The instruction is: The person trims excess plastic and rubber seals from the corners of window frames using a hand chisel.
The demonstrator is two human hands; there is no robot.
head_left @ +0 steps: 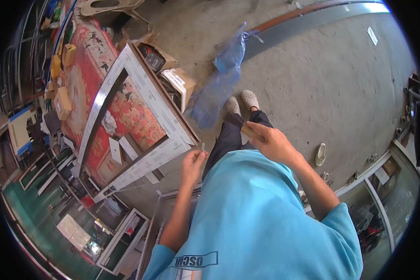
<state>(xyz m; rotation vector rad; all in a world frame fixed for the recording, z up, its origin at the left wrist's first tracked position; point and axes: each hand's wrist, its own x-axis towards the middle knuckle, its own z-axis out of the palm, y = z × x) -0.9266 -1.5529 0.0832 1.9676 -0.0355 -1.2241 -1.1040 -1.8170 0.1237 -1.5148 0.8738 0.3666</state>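
Note:
My left hand is closed on a small thin metal piece that sticks up between thumb and finger, near the lower corner of a window frame. The frame has white printed film on it and lies on a table with a red floral cover. In front of my waist, my right hand is wrapped round a yellowish-brown tool with a dark flat part at its far end. What kind of tool it is I cannot make out.
Open cardboard boxes stand beside the frame. Blue plastic film lies on the concrete floor ahead of my feet. A single pale shoe is at the right, near glazed frames. More frames lean at the lower left.

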